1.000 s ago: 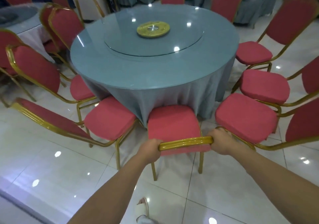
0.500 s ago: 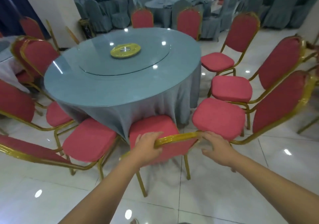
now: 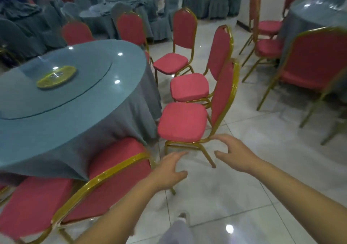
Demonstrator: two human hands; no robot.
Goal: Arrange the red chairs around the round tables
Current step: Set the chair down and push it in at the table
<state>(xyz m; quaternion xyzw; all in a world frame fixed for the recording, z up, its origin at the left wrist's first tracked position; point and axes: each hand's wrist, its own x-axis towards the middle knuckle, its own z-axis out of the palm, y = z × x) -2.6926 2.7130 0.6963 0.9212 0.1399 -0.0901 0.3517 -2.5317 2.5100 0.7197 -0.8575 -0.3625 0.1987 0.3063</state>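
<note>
A round table under a blue-grey cloth fills the left, with a glass turntable and a yellow hub on top. A red chair with a gold frame stands tucked against the table's near edge, just left of my left hand. My left hand is off it, fingers relaxed, holding nothing. My right hand hovers open close to the rear corner of the neighbouring red chair. Two more red chairs follow round the table's right side.
Another red chair sits at the lower left. A second clothed table with red chairs stands at the right. Grey-covered chairs and tables fill the back. Glossy white tile floor lies open between the two tables.
Both hands have let go of the backrest of the chair they gripped and moved right. The view has swung right toward the neighbouring chair.
</note>
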